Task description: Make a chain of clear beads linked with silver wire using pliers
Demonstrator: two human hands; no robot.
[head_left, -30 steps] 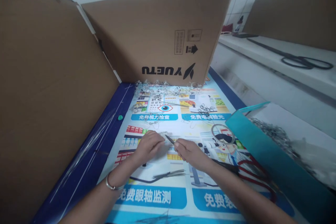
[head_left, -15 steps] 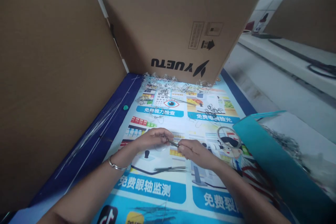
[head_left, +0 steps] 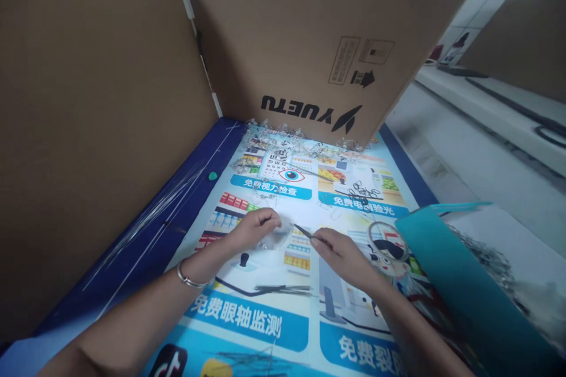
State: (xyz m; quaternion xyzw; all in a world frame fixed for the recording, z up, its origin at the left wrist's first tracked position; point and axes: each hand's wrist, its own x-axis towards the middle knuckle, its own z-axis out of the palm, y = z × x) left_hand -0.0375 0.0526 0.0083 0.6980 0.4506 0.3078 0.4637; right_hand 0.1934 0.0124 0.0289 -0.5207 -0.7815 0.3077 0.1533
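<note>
My right hand [head_left: 338,252] is closed around slim, dark, pointed tweezers [head_left: 303,231], whose tip points up and left toward my other hand. My left hand [head_left: 256,228] is closed in a pinch, and a fine, faint wire [head_left: 275,242] seems to curve below its fingers. A small gap separates the tweezers' tip from the left fingertips. Below both hands, several straight dark wires [head_left: 283,290] lie in a bundle on the printed sheet. Small bent wire pieces [head_left: 365,190] sit in a loose cluster beyond my right hand.
Clear and silvery wire pieces [head_left: 287,134] line the foot of the cardboard wall [head_left: 283,29]. At right stands a turquoise-sided box [head_left: 469,283] with tangled wire inside. Long thin wires [head_left: 145,212] lie along the left edge, near a small green lump [head_left: 213,176]. A clear ring [head_left: 389,241] lies near the box.
My hands have drawn apart; the tweezers' tip has come away from the left fingers. My right hand has shifted slightly right, my left hand slightly left. The view has tilted a little.
</note>
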